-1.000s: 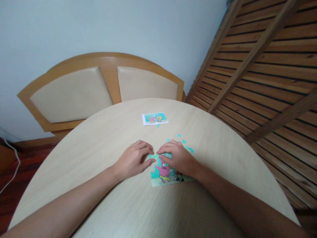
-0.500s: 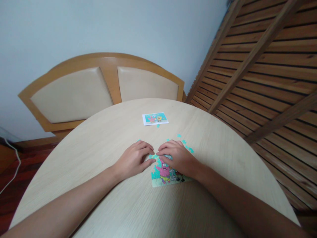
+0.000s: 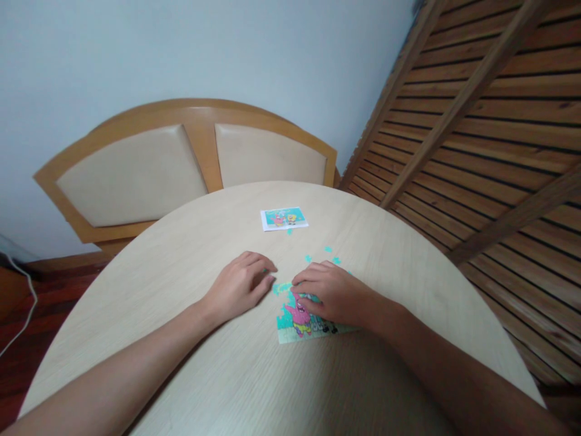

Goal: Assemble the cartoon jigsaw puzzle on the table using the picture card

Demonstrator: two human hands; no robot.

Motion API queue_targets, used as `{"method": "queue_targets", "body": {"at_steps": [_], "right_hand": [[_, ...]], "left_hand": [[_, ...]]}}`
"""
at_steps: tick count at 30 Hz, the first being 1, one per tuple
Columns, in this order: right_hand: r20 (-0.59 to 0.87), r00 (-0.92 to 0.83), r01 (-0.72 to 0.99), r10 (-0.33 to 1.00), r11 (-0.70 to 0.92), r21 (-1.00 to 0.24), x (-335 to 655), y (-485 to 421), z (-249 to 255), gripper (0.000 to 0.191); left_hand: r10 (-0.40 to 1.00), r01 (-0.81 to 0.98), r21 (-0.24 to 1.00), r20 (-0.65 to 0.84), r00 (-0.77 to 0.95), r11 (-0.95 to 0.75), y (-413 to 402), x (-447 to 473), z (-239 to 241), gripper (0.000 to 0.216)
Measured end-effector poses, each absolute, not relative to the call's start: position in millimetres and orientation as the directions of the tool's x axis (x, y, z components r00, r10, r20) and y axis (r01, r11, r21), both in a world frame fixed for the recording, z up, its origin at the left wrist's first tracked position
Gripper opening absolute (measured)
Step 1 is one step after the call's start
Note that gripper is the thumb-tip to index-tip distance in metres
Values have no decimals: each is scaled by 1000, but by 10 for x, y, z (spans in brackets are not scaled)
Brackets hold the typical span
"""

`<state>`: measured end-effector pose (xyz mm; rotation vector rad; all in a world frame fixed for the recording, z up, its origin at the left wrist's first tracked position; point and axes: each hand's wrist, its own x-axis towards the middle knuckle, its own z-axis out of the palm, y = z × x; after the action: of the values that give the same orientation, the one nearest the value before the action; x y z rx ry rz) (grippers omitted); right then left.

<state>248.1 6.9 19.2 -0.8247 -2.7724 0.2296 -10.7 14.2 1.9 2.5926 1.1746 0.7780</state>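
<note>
A partly joined jigsaw puzzle (image 3: 285,333) lies on the round table, showing a pink starfish cartoon figure on teal. My right hand (image 3: 333,290) rests over its upper right part, fingers bent and thumb apart from them, and hides much of the picture there. Left of the puzzle, my left hand (image 3: 240,281) lies on the tabletop with loosely curved fingers and a gap at the thumb; nothing shows between them. Loose teal puzzle pieces (image 3: 328,249) lie beyond my right hand. What is under either palm is hidden.
A small reference picture (image 3: 285,218) lies at the far side of the pale round table (image 3: 204,375), with one teal piece (image 3: 290,231) by its near edge. Behind stands a padded wooden bench back (image 3: 209,151). Wooden slats (image 3: 476,151) rise on the right.
My left hand has drawn back to the left, away from the puzzle's upper edge. My right hand has shifted slightly right and down, so the two hands are farther apart.
</note>
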Motion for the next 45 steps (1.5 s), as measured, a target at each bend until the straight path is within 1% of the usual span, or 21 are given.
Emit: {"method": "queue_targets", "body": {"at_steps": [4, 7, 13, 19, 26, 30, 33, 35, 40, 45], "right_hand": [[139, -810, 554, 570, 821, -139, 2458, 38, 224, 18], [141, -801, 568, 581, 813, -125, 2450, 38, 223, 18], [165, -797, 557, 581, 813, -168, 2466, 81, 182, 18], [182, -803, 540, 567, 823, -177, 2481, 98, 160, 20], [196, -800, 542, 566, 824, -166, 2483, 108, 143, 21], [216, -802, 534, 557, 830, -161, 2488, 115, 132, 21], [231, -807, 520, 544, 839, -160, 2500, 133, 120, 22], [238, -809, 510, 537, 844, -169, 2511, 151, 111, 22], [273, -811, 473, 517, 855, -213, 2533, 196, 81, 22], [310, -807, 452, 503, 863, -224, 2534, 211, 62, 20]], "left_hand": [[862, 810, 341, 364, 354, -477, 261, -330, 22, 20], [894, 843, 346, 331, 302, -412, 323, -436, -13, 21], [858, 803, 331, 332, 392, -495, 315, -375, -60, 27], [816, 750, 332, 327, 477, -572, 258, -306, -31, 19], [841, 732, 416, 285, 459, -540, 274, -301, -58, 7], [828, 725, 401, 272, 490, -560, 250, -291, -54, 9], [837, 746, 381, 263, 479, -546, 216, -282, -39, 4], [850, 763, 376, 257, 460, -526, 200, -278, -29, 8], [862, 765, 396, 231, 452, -507, 204, -280, -30, 4], [857, 757, 402, 228, 462, -515, 215, -291, -21, 3]]}}
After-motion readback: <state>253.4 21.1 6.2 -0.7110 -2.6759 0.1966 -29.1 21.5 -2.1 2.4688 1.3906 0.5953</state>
